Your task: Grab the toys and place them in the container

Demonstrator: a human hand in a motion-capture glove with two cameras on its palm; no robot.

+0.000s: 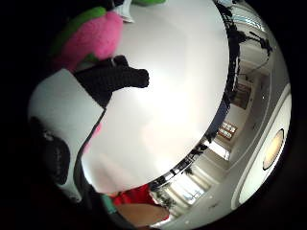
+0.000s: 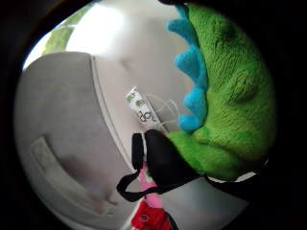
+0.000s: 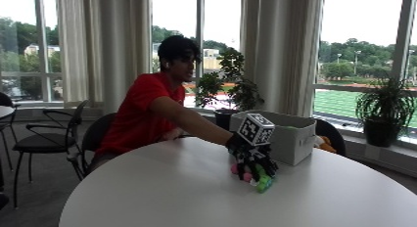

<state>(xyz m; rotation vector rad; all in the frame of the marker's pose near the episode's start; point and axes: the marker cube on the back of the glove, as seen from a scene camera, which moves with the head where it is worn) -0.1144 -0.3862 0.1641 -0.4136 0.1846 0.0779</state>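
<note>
1. Hand (image 3: 251, 156), right of frame centre in the outside view, curls down around the plush toy (image 3: 257, 177) on the table (image 3: 163, 197) (green, pink parts).
2. Container (image 3: 290, 136) just behind, upper right of the hand; likely a short carry.

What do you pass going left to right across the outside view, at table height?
Black chair → person in red shirt → gloved right hand on the pink and green plush toy → grey container → potted plant.
</note>
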